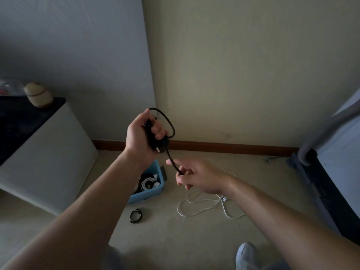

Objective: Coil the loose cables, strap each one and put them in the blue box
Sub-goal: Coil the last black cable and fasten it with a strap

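Across the lower half of the view spreads the pale floor (165,240), meeting the wall at a brown skirting board. At nine o'clock stands a white cabinet (48,152) with a dark tabletop (19,123), and a small beige jar (39,95) sits on it near the wall.

At about seven o'clock from the centre, the blue box (153,193) rests on the floor, open, with coiled white and black cables inside, partly hidden by the left forearm. At three o'clock from the box, a loose white cable (196,201) lies on the floor in untidy loops.

Both hands are raised over the floor. The left hand (140,137), near the centre, grips a bundle of black cable (169,121) in its curled fingers, with one loop standing out at its one o'clock. A free length runs down towards five o'clock to the right hand (198,176), which pinches it between thumb and fingers.

At six o'clock from the box, just beside it, a small black strap (135,216) lies curled in a ring.
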A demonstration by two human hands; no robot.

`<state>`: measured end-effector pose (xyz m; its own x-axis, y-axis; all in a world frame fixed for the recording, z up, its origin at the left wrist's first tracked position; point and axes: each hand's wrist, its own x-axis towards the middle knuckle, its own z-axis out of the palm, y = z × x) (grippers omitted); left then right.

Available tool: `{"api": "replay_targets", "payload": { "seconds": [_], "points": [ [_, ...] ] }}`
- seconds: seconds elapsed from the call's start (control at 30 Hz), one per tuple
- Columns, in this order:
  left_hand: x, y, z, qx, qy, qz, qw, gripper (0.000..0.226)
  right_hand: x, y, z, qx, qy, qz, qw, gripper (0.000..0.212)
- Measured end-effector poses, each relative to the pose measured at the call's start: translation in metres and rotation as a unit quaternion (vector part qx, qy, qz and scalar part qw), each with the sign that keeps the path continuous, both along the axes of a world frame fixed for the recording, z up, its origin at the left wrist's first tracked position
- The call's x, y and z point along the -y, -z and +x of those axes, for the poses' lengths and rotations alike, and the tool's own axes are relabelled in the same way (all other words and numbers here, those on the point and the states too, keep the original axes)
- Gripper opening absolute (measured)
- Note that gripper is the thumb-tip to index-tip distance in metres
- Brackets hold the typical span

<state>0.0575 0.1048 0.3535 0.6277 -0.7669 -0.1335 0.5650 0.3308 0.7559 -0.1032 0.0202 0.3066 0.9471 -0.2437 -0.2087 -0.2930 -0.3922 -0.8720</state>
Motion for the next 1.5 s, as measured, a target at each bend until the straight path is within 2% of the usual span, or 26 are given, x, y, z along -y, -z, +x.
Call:
{"api": "replay_targets", "payload": {
  "seconds": [0.13, 0.2, 0.33, 0.47, 0.53, 0.63, 0.77, 0.87, 0.93, 1.0, 1.13, 1.27, 1.43, 1.5],
  "points": [
    [0.001, 0.003, -0.002, 0.069, -0.003, 0.053, 0.996, 0.036, -0.006, -0.004, 0.004, 0.013, 0.026, 0.04, 0.999, 0.046],
    [0.002, 0.005, -0.007, 0.142, 0.005, 0.082, 0.986, 0.037, -0.007, -0.009, 0.004, 0.008, 0.031, 0.025, 0.999, 0.041],
    [0.006, 0.016, -0.013, 0.34, 0.022, 0.144, 0.929, 0.045, -0.003, -0.027, 0.002, 0.07, 0.056, -0.036, 0.995, 0.021],
    [0.007, 0.025, -0.015, 0.424, 0.03, 0.215, 0.879, 0.052, 0.01, -0.036, 0.0, 0.154, 0.093, -0.036, 0.983, 0.013],
    [0.008, 0.027, -0.017, 0.426, 0.05, 0.233, 0.873, 0.051, 0.017, -0.04, -0.004, 0.174, 0.092, -0.026, 0.98, 0.014],
    [0.007, 0.031, -0.022, 0.433, 0.132, 0.223, 0.864, 0.052, 0.025, -0.045, -0.007, 0.218, 0.113, -0.022, 0.969, 0.012],
    [0.011, 0.035, -0.033, 0.338, 0.205, 0.192, 0.898, 0.039, 0.036, -0.046, -0.008, 0.265, 0.171, -0.015, 0.949, 0.012],
    [0.014, 0.029, -0.042, 0.259, 0.254, 0.197, 0.911, 0.055, 0.045, -0.044, -0.01, 0.265, 0.228, -0.016, 0.937, 0.013],
    [0.013, 0.025, -0.046, 0.249, 0.289, 0.193, 0.904, 0.066, 0.049, -0.042, -0.01, 0.258, 0.247, -0.006, 0.934, 0.013],
    [0.012, 0.024, -0.049, 0.252, 0.311, 0.169, 0.901, 0.061, 0.052, -0.039, -0.01, 0.254, 0.254, 0.001, 0.933, 0.015],
    [0.008, 0.021, -0.046, 0.265, 0.301, 0.148, 0.904, 0.037, 0.055, -0.03, -0.008, 0.231, 0.244, -0.014, 0.942, 0.013],
    [0.007, 0.026, -0.044, 0.27, 0.28, 0.2, 0.899, 0.034, 0.05, -0.013, 0.0, 0.178, 0.257, -0.058, 0.948, 0.007],
    [0.002, 0.041, -0.032, 0.309, 0.259, 0.304, 0.864, 0.035, 0.034, -0.003, 0.011, 0.144, 0.299, -0.145, 0.932, 0.01],
    [0.0, 0.049, -0.025, 0.304, 0.237, 0.334, 0.86, 0.035, 0.021, -0.003, 0.018, 0.137, 0.296, -0.139, 0.935, 0.009]
  ]
}}
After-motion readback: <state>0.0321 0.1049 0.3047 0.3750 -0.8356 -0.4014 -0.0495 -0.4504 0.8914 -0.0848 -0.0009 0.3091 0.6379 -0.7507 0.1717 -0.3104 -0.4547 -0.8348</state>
